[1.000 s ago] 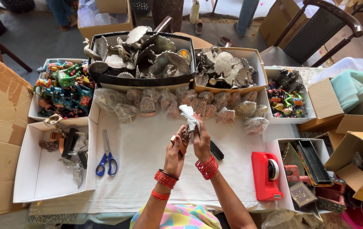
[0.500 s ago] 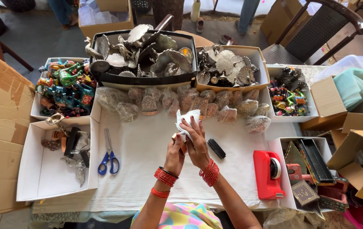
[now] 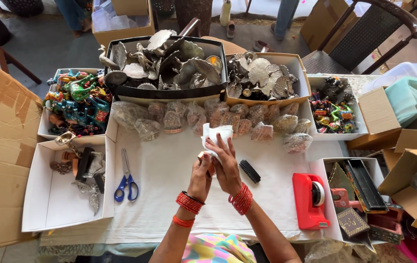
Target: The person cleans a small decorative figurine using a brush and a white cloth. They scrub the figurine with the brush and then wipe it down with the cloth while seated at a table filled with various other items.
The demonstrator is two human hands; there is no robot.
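Note:
My left hand [image 3: 200, 174] and my right hand [image 3: 225, 161] meet over the middle of the white-covered table [image 3: 169, 195]. Together they grip a small item wrapped in white paper [image 3: 217, 134], which sticks up above the fingers. A bit of a brownish object shows at the left thumb. Both wrists wear red bangles. A small black comb-like piece [image 3: 250, 171] lies just right of my right hand. Blue-handled scissors [image 3: 126, 179] lie to the left.
A red tape dispenser [image 3: 308, 199] sits at the right. A row of wrapped packets [image 3: 218, 117] lies behind my hands. Boxes of silver metal figures [image 3: 164, 63], coloured figurines [image 3: 77, 102] and small trinkets [image 3: 332, 109] line the back. Cardboard boxes flank both sides.
My hands have shifted slightly right and toward me, and the white paper now covers more of the item, which showed brown a second ago.

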